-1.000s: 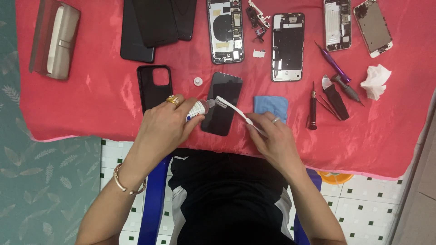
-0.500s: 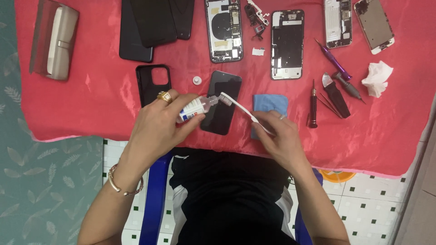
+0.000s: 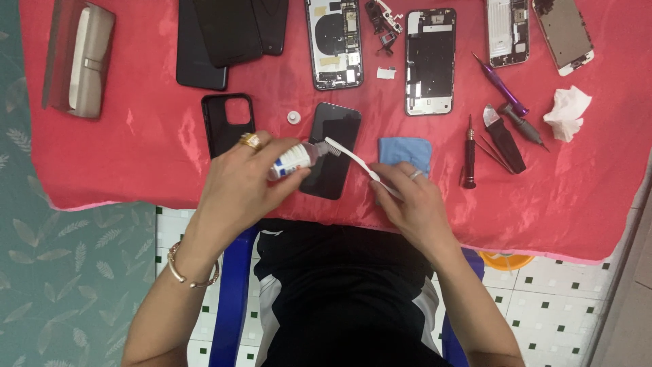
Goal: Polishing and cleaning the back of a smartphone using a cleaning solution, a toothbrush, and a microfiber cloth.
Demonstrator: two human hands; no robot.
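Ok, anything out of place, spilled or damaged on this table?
No spill shows. The left hand tips a small bottle onto the white toothbrush held by the right hand; its loose cap lies on the red cloth. The opened phones look dismantled, not broken.

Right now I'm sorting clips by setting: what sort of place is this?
Probably a small phone-repair bench. A red cloth covers the table, opened phones with bared insides lie on it, and precision screwdrivers sit nearby. The left hand tilts a small bottle at a toothbrush in the right hand.
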